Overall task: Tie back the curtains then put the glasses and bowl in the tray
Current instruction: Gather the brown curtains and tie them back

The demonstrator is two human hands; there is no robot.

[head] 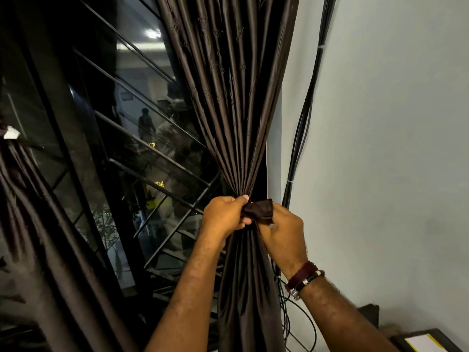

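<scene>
At the curtain (236, 123) waist, left of the wall (380, 148) | your left hand (223, 214) fingers clamp the gathered folds to keep them bunched | your right hand (284, 232) pinches the tieback (258, 210) end against them, ready to knot | glasses, bowl, tray unseen.
</scene>
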